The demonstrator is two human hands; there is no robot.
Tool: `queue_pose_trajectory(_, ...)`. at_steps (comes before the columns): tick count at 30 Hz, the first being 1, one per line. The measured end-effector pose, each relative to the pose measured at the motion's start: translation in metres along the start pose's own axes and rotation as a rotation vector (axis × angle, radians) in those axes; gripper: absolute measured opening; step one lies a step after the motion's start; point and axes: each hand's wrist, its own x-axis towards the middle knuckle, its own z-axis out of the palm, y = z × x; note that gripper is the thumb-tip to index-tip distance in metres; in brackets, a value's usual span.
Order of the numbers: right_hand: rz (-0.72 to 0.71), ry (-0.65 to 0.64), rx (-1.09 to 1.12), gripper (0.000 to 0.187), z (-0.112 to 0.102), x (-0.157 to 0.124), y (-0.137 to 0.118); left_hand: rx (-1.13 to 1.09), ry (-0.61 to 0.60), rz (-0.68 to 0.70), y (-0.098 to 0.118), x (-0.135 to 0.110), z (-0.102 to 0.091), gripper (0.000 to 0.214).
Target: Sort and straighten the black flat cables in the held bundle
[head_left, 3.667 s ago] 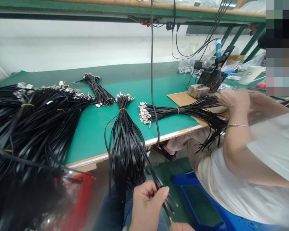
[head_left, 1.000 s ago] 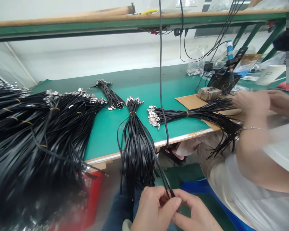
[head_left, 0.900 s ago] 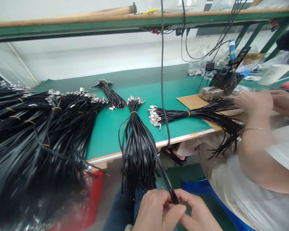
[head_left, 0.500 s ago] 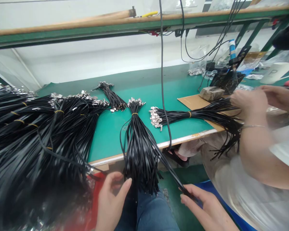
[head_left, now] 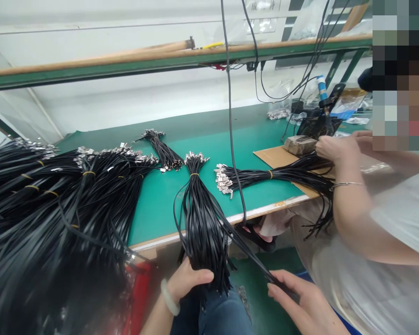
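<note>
A bundle of black flat cables (head_left: 204,218) with silvery metal connector ends, tied by a yellow band, lies over the table's front edge and hangs down above my legs. My left hand (head_left: 192,278) is round the lower left of this bundle, thumb across the front, fingers hidden behind it. Off to the right, my right hand (head_left: 289,293) pinches a few cable strands (head_left: 253,258) drawn out from the same bundle; their ends are hidden in the hand.
Piled cable bundles (head_left: 91,209) cover the left side, above a red container (head_left: 139,288). A smaller bundle (head_left: 162,151) lies farther back. At right, a co-worker's hand (head_left: 338,151) is at another bundle (head_left: 275,174). A loose power cord (head_left: 230,107) hangs in front.
My left hand has moved up and right, from beside the bundle to around its lower part. My right hand keeps its strands. The view has tilted up slightly.
</note>
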Motion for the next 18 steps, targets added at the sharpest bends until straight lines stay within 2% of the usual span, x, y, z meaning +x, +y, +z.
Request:
queue_pose_trajectory(2,-0.002,0.016,-0.007,0.025,-0.002,0.001,0.001,-0.064,-0.098,-0.005,-0.001,0.003,0.01,0.058)
queue_pose_trajectory(4,0.003,0.018,-0.027,0.027,-0.006,0.002,0.001,-0.272,-0.231,-0.06,-0.001,0.004,0.021,0.056)
queue_pose_trajectory(8,-0.014,0.03,-0.063,0.028,-0.012,0.008,0.003,-0.51,-0.324,-0.118,0.006,-0.002,0.034,0.051)
queue_pose_trajectory(13,0.004,0.087,-0.094,0.035,-0.007,0.016,0.014,-0.613,-0.28,-0.193,0.019,-0.014,0.042,0.041)
queue_pose_trajectory(16,0.02,0.108,-0.096,0.042,-0.001,0.012,0.022,-0.652,-0.246,-0.288,0.025,-0.017,0.045,0.037)
queue_pose_trajectory(18,0.003,0.179,-0.063,0.047,0.002,0.005,0.026,-0.664,-0.23,-0.32,0.026,-0.017,0.047,0.036)
